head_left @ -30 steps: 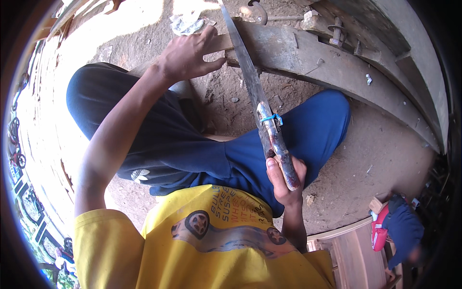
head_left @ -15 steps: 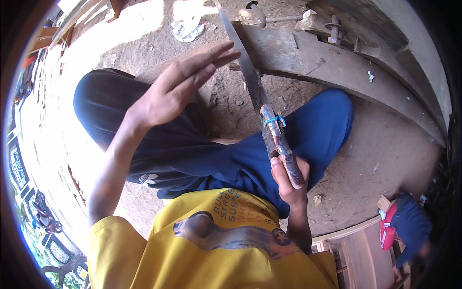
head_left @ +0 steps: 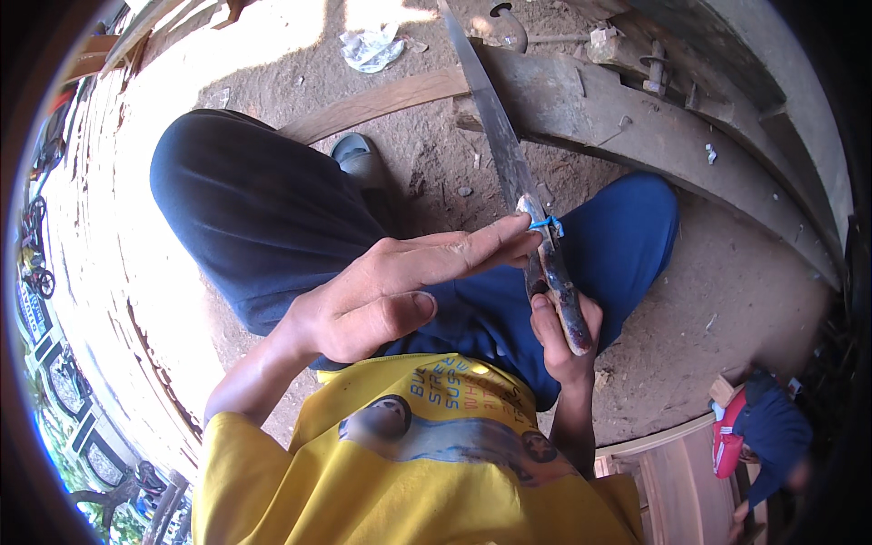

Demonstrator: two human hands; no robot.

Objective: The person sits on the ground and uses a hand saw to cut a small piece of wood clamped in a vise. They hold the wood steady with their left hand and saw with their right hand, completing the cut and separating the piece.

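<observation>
A hand saw (head_left: 495, 118) with a long tapering grey blade points up and away over the ground. My right hand (head_left: 565, 341) is wrapped round its worn, dark handle, above my right thigh. Blue cord is tied where the handle meets the blade. My left hand (head_left: 400, 282) is stretched out flat, its fingertips beside the cord at the front of the handle; whether they touch it I cannot tell. No object shows in the left hand. The saw's tip lies close to the upper edge of the view.
A wooden plank (head_left: 381, 104) lies on the dirt ahead, next to a heavy grey beam (head_left: 563, 95) with nails and bolts. Crumpled clear plastic (head_left: 372, 47) lies beyond. My sandal (head_left: 359, 159) stands between my knees. Another person (head_left: 772, 427) is at the lower right by wooden boards.
My left hand has moved from beside the blade back toward me, down to the front of the handle. The right hand keeps its hold on the saw.
</observation>
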